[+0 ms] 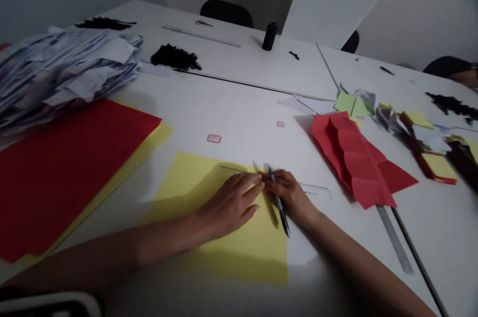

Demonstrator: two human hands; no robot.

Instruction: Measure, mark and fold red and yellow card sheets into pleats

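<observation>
A sheet of yellow paper (pixel 239 262) lies on the white table before me. Across its upper part runs a clear ruler (pixel 315 190), whose right end reaches past the sheet onto the table; my hands cover its middle. My left hand (pixel 237 202) is over the paper and ruler, its fingers stretched to the right and holding nothing. My right hand (pixel 293 197) grips a dark pen (pixel 281 210) at the sheet's right edge, the pen slanting between the fingers. The fingertips of both hands are close together near the ruler; whether they touch is unclear.
Large red sheets (pixel 74 167) lie at left below a heaped pile of papers (pixel 70 73). Folded red paper (pixel 358 162) and a metal ruler (pixel 396 242) are at right. Farther back are a black bottle (pixel 269 36), a black bundle (pixel 175 58) and scissors (pixel 203 23).
</observation>
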